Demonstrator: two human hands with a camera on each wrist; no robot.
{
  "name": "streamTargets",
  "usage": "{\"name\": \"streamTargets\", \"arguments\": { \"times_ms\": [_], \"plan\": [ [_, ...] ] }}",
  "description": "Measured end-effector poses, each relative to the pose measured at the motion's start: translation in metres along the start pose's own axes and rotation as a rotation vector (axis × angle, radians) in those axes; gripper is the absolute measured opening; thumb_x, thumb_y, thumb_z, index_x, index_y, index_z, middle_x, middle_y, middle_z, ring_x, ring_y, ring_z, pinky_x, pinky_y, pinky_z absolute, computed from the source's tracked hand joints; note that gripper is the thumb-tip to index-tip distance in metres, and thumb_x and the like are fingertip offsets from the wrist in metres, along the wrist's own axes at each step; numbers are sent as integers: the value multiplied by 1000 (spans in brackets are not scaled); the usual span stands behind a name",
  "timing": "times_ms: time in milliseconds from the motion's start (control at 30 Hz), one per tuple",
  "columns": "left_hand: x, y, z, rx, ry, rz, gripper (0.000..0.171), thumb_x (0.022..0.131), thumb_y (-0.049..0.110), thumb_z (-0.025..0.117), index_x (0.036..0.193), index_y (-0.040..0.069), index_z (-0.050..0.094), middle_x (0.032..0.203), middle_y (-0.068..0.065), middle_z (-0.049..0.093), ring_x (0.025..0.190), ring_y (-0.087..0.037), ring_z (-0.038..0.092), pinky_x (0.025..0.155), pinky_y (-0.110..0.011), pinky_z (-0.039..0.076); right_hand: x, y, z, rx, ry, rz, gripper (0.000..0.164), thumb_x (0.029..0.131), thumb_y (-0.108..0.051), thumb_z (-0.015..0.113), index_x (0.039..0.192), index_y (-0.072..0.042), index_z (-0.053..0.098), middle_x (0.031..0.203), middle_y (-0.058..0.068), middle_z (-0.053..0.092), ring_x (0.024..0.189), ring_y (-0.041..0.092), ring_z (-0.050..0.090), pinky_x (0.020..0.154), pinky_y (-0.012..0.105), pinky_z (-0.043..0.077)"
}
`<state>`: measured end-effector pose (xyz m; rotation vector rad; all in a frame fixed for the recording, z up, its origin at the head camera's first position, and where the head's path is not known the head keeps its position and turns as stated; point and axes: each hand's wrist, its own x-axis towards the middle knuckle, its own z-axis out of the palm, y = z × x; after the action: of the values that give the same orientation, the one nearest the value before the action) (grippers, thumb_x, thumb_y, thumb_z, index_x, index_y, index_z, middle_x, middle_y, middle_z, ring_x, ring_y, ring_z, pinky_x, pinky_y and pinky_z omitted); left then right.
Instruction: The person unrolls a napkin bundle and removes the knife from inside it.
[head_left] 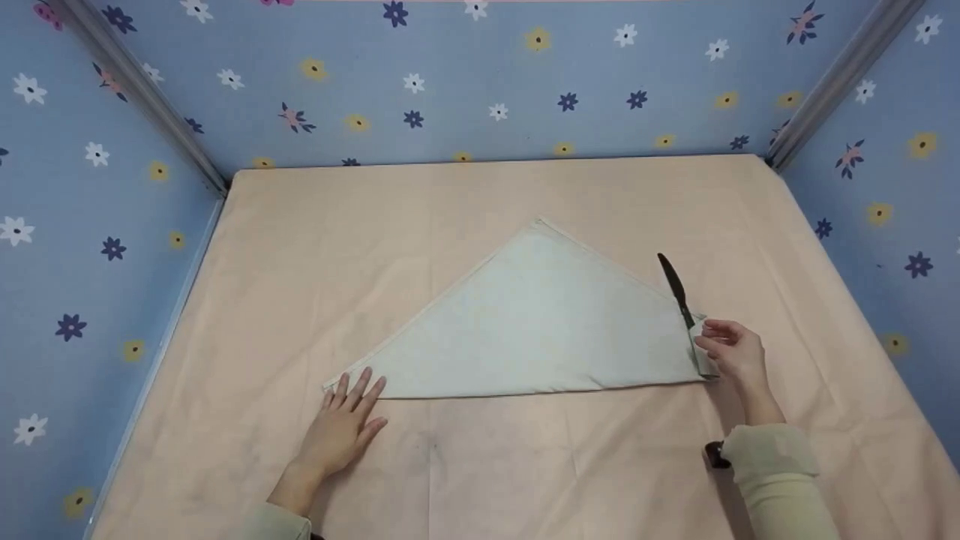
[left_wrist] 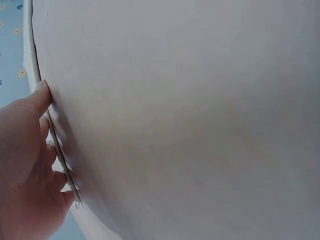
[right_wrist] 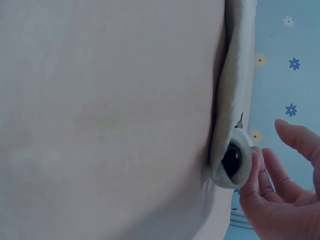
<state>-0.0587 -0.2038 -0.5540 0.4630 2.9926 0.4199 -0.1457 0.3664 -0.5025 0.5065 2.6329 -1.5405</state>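
A pale green cloth napkin (head_left: 540, 322) lies folded in a triangle, its point toward the back wall. On its left corner rests my left hand (head_left: 341, 427), fingers extended; in the left wrist view the thumb lies at the cloth's front edge. A black knife (head_left: 673, 281) lies at the right end, blade pointing away. The right corner of the cloth is wrapped around its handle, whose dark end (right_wrist: 231, 161) shows inside the roll. Fingers of my right hand (head_left: 735, 356) touch the outer side of this roll, while the thumb stands apart from it.
A beige cloth (head_left: 495, 465) with creases covers the table. Blue flower-patterned panels (head_left: 480, 82) rise at the back and both sides, with grey posts (head_left: 840, 90) at the back corners.
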Motion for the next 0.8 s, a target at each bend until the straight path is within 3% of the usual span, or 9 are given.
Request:
{"name": "streamTargets", "arguments": {
  "times_ms": [400,633,800],
  "plan": [
    [1,-1,-1,-4,-3,3,57,91,39,44,139,13,31,144,-13,20,129,-40,12,102,-56,11,8,2,2,-102,14,56,50,77,-16,69,117,7,49,100,12,54,74,1,48,60,13,45],
    [0,-1,0,6,3,17,57,90,38,46,139,13,30,144,-13,21,129,-42,13,101,-56,13,13,7,5,-219,20,11,50,72,-17,73,111,7,52,96,15,56,76,9,49,58,14,41],
    [1,-1,0,11,5,16,57,90,39,47,139,13,31,144,-13,21,129,-42,13,101,-57,14,15,9,6,-245,18,6,53,69,-17,75,110,6,52,95,15,55,79,14,49,59,15,40]
  ]
}}
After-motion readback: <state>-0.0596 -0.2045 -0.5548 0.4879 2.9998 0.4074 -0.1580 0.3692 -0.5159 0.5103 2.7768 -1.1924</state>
